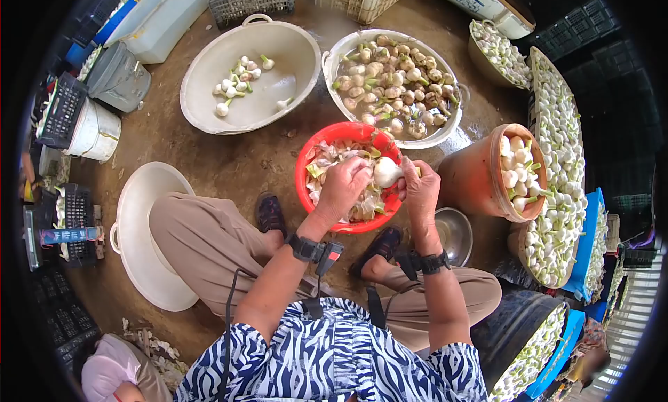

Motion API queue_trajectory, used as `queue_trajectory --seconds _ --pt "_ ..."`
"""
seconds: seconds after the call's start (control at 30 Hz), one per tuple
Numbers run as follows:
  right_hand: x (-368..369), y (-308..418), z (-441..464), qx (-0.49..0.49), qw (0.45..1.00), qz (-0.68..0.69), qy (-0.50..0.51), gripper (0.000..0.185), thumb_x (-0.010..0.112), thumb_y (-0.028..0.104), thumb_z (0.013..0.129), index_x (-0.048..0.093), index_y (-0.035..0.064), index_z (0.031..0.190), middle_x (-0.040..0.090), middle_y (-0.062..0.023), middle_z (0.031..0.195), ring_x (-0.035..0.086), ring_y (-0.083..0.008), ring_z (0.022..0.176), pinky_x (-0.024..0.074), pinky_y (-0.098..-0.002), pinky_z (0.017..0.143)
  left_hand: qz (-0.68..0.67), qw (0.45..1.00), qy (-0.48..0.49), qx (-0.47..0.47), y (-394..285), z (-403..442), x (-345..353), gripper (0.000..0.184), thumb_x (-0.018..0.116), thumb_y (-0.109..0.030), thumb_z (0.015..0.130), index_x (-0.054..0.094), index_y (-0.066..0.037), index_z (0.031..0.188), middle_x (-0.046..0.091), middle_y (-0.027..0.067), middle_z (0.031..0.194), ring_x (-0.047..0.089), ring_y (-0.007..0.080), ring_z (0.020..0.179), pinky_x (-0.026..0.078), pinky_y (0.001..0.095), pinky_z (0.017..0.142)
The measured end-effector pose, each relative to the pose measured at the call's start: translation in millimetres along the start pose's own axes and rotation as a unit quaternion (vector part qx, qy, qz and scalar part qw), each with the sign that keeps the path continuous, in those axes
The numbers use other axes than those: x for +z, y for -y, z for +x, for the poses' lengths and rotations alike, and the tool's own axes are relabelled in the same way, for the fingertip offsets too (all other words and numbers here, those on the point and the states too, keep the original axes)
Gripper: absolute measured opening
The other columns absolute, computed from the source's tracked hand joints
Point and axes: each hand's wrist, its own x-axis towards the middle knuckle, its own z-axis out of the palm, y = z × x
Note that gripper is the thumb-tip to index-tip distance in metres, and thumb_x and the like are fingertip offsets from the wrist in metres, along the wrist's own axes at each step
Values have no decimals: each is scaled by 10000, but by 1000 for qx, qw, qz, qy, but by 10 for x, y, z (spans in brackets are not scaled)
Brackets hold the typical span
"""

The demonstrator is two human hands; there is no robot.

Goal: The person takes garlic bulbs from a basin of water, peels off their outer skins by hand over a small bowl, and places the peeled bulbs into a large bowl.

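Over a red basin [302,183] filled with loose garlic skins [334,151], my right hand [420,193] grips a white garlic bulb [386,172] by its stem. The bulb points left, toward my left hand [346,185]. Fingers of my left hand are curled together just beside the bulb; what they pinch, if anything, is hidden. Just right of the basin stands an orange bucket [470,171] of cleaned garlic bulbs [518,169]. Beyond the basin, a white tub [330,89] holds muddy, unpeeled garlic [396,82] in dirty water.
A large pale tub [202,61] with several white bulbs stands front left. Another pale tub [136,242] lies beside my left leg, a metal bowl [456,238] by my right. Garlic heaps [557,158] line the right side. A person [115,367] sits at lower left.
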Motion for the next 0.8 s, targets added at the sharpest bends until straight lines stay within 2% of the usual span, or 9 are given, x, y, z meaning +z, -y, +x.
queue_trajectory --seconds 0.03,0.17,0.37,0.43,0.5,0.6,0.7,0.77,0.8 --pt "-1 -45 16 7 1000 21 -6 270 590 236 907 597 2 773 510 2 518 464 -55 402 342 -209 368 -30 999 -11 -41 -9 -17 7 167 560 -143 818 527 20 802 560 192 676 561 349 630 440 398 594" --pt "-14 -108 6 -8 1000 -13 14 272 578 247 911 607 5 792 527 1 545 476 -52 430 354 -197 399 16 1000 5 -1 -142 -38 -27 148 538 -114 835 517 23 781 560 190 705 575 319 663 436 387 608" --pt "-103 -187 -44 -56 996 35 54 249 574 246 915 616 5 870 540 8 581 494 -43 494 369 -189 439 -85 993 -65 -56 86 95 -74 286 551 -173 873 509 9 1090 587 187 822 604 247 762 462 356 687" --pt "-31 -186 -79 -54 997 31 44 232 574 235 916 614 8 882 541 7 584 488 -41 492 368 -187 439 -211 974 -26 -73 -37 -19 117 372 506 -256 914 451 -10 1189 592 68 874 573 173 755 480 291 658" --pt "59 -214 -107 -65 997 17 44 194 576 204 917 611 14 899 545 7 594 477 -33 494 357 -183 427 -189 978 -57 -70 -117 -46 217 374 476 -284 933 473 16 1156 595 95 914 575 167 808 476 287 672" --pt "163 -244 -179 -71 997 8 38 185 578 194 914 611 12 908 546 4 605 474 -30 497 342 -181 408 -76 991 -105 -41 -136 -26 248 335 466 -275 930 520 47 1005 595 198 750 604 323 705 460 376 645" --pt "198 -308 -192 -96 995 35 10 192 560 197 921 609 11 918 542 -1 616 471 -35 492 339 -180 388 -193 972 -103 -87 122 23 265 277 435 -225 939 524 37 947 580 186 709 596 319 673 458 386 622" --pt "174 -284 -212 -54 992 115 5 208 539 208 929 606 12 932 543 -9 634 472 -46 485 361 -181 397 -101 988 -114 -22 170 54 182 256 412 -186 948 525 25 857 544 142 634 574 251 599 459 370 589" --pt "159 -227 -227 -45 992 116 7 220 525 213 933 602 7 941 546 -16 643 474 -56 497 404 -187 446 -188 966 -111 -136 48 59 106 273 420 -192 951 526 18 814 527 124 609 561 219 575 458 360 570"
